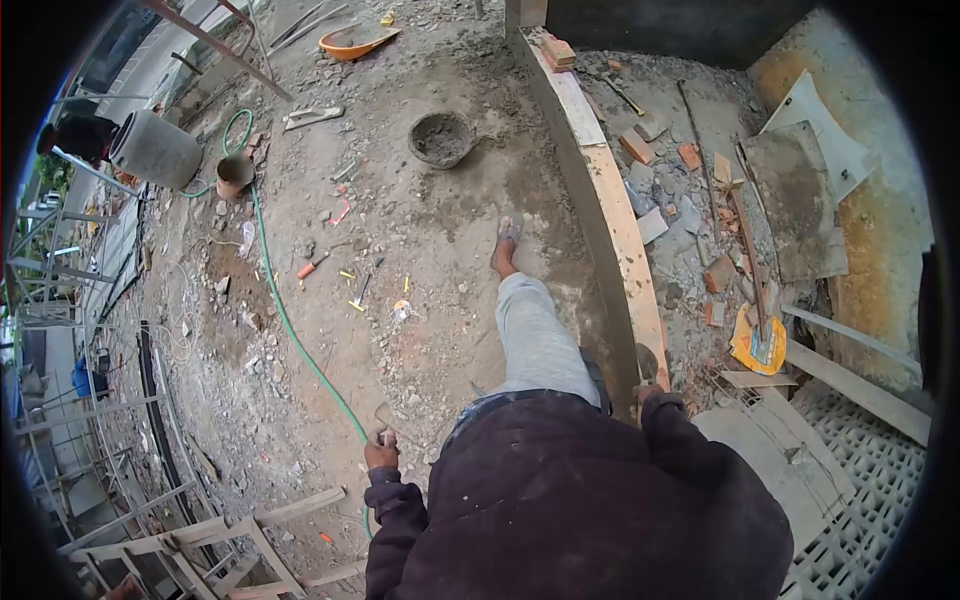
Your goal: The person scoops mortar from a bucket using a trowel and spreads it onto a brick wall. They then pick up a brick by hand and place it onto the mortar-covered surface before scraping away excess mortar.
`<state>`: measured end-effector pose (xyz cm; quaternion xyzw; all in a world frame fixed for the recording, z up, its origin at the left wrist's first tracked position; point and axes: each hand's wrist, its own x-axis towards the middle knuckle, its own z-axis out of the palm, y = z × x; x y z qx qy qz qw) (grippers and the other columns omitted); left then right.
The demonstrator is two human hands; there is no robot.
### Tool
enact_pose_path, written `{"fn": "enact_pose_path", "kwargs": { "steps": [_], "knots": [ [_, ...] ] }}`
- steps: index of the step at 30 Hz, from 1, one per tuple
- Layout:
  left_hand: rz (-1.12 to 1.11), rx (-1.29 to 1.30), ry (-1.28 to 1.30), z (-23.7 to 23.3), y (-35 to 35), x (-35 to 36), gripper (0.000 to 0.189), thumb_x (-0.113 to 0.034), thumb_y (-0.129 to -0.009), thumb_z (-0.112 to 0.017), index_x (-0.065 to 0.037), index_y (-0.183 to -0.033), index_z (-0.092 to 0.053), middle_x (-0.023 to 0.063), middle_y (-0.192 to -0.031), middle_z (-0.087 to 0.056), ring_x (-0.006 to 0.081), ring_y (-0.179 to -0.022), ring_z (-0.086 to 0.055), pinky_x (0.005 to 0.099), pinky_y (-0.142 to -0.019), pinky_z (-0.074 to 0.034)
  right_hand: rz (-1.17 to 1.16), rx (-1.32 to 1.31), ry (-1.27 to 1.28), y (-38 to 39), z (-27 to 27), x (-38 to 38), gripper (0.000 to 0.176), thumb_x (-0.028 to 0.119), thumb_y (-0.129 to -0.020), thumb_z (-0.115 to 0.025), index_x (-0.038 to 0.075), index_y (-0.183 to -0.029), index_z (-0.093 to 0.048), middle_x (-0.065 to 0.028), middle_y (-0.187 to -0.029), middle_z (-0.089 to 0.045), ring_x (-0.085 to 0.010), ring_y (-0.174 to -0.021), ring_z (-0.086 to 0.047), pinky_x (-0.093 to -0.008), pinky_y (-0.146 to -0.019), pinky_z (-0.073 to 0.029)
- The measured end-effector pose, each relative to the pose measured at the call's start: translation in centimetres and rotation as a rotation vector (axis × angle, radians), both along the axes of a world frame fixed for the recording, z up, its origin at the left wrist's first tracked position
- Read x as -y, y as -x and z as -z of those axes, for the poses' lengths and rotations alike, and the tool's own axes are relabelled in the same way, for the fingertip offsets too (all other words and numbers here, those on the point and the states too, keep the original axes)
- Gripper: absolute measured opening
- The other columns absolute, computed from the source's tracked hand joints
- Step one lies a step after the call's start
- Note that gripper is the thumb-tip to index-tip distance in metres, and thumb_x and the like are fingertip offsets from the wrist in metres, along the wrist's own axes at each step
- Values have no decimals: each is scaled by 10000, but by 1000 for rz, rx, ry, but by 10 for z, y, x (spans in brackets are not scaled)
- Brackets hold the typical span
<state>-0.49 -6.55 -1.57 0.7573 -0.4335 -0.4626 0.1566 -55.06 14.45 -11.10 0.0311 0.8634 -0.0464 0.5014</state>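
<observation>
My right hand (650,392) is closed round the handle of a trowel (647,362). The trowel's dark blade lies at the near end of the low wall, over the edge of the long wooden board (620,225) along the wall's top. Wet grey render (567,130) covers the wall's side. Low on my left, my left hand (381,452) is closed on something small with a greyish part sticking out at the front; its kind is hard to make out against the ground. A green hose (290,325) runs close by that hand.
A tub of mortar (440,138) stands ahead, with a float (313,118) and an orange shovel (358,45) beyond. A hammer (366,284) lies on the rubble. Bricks (636,146) and a yellow bag (758,342) lie right of the wall. A wooden ladder-like frame (210,535) is lower left.
</observation>
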Motion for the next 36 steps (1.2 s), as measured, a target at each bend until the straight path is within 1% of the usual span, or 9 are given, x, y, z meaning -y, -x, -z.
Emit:
{"fn": "enact_pose_path", "kwargs": {
  "steps": [3, 8, 13, 19, 23, 25, 30, 35, 36],
  "knots": [
    [-78, -32, -135, 22, 16, 93, 267, -124, -795, -555, 11, -1018, -500, 41, -615, -521, 109, -465, -484, 235, -411, -404, 522, 101, 171, 46, 28, 121, 225, 264, -766, -546, 98, -918, -531, -116, -660, -506, -283, -518, -526, -418, -456, -437],
    [80, 109, -187, 26, 103, 320, 276, -133, -812, -534, 18, -1038, -491, 39, -610, -521, 101, -480, -484, 235, -441, -405, -60, -116, 208, 129, 181, 313, 202, 233, -763, -557, 106, -913, -509, -91, -653, -497, -273, -481, -516, -371, -424, -427],
    [398, 62, -116, 70, 214, 530, 271, -153, -816, -524, -6, -1044, -506, 43, -682, -552, 92, -577, -505, 232, -529, -432, -625, -379, 191, 147, 131, 540, 386, 271, -741, -562, 115, -1080, -465, -150, -940, -574, -312, -795, -580, -373, -664, -465],
    [636, -95, 3, 301, 292, 716, 238, -132, -838, -481, 5, -1030, -509, 79, -735, -587, 140, -616, -544, 246, -565, -437, -1090, -201, -52, 123, 159, 785, 485, 236, -731, -550, 127, -1182, -409, -124, -1166, -475, -301, -1040, -489, -386, -859, -416],
    [578, 2, 101, 473, 332, 799, 416, -330, -866, -401, 6, -1094, -494, 246, -929, -564, 340, -856, -547, 379, -762, -408, -1027, -135, 301, 106, 270, 899, 254, 213, -679, -559, 5, -821, -602, -198, -860, -587, -350, -838, -561, -410, -743, -446],
    [508, -77, 3, 552, 338, 830, 494, -397, -877, -347, 25, -1095, -484, 278, -981, -533, 378, -917, -515, 397, -792, -385, -1020, -92, 358, 93, 320, 961, 278, 254, -714, -553, 15, -849, -599, -200, -849, -591, -339, -835, -567, -415, -722, -442],
    [509, -345, 185, 508, 387, 841, 495, -430, -886, -338, 36, -909, -502, 124, -767, -509, 195, -741, -462, 327, -710, -386, -1191, -67, 390, 3, 384, 990, 224, 165, -806, -451, 19, -880, -604, -173, -871, -603, -364, -830, -572, -401, -706, -468],
    [455, -453, 178, 504, 398, 813, 453, -385, -872, -413, 50, -979, -484, 118, -847, -519, 180, -770, -480, 308, -704, -395, -1132, 79, 218, 29, 325, 939, 244, 153, -829, -386, 8, -916, -562, -151, -942, -587, -312, -806, -582, -417, -722, -458],
    [474, -437, 423, 488, 418, 809, 434, -374, -869, -431, 39, -985, -493, 105, -816, -519, 160, -739, -463, 290, -662, -387, -1383, -211, 412, 46, 353, 917, 231, 204, -821, -420, 70, -972, -532, -107, -912, -578, -283, -763, -582, -410, -676, -460]
  ]
}}
